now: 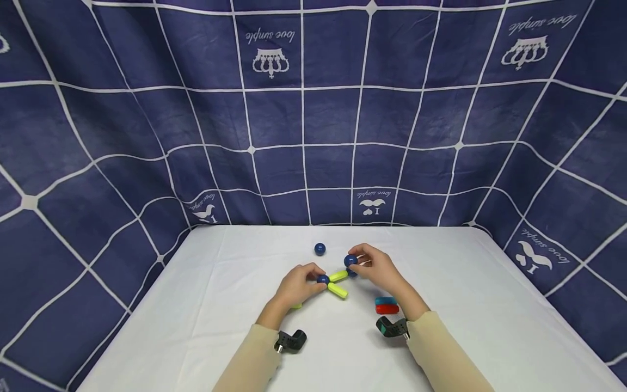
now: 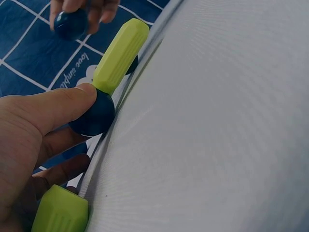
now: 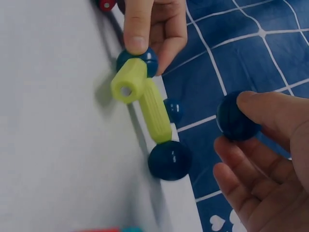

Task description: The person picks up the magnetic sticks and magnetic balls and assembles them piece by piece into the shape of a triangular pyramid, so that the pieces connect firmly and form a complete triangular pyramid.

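My left hand (image 1: 296, 284) pinches a glossy dark blue ball (image 2: 96, 116) between thumb and fingers. Two yellow-green faceted rods spread from that ball in a V; the nearer rod (image 1: 338, 290) has a free end with a round metal tip. At the far end of the other rod (image 3: 155, 111) sits a second blue ball (image 3: 170, 162), close to the tabletop. My right hand (image 1: 376, 265) holds another blue ball (image 3: 235, 117) by thumb and fingertips, apart from the joined pieces and just above that end ball in the head view.
A loose blue ball (image 1: 320, 249) lies farther back on the white-covered table (image 1: 235, 272). Blue (image 1: 386, 300) and red (image 1: 387, 309) rods lie side by side near the right wrist. Another yellow-green rod (image 1: 296, 306) is partly hidden by the left hand. A dark blue checked curtain (image 1: 333, 120) surrounds the table.
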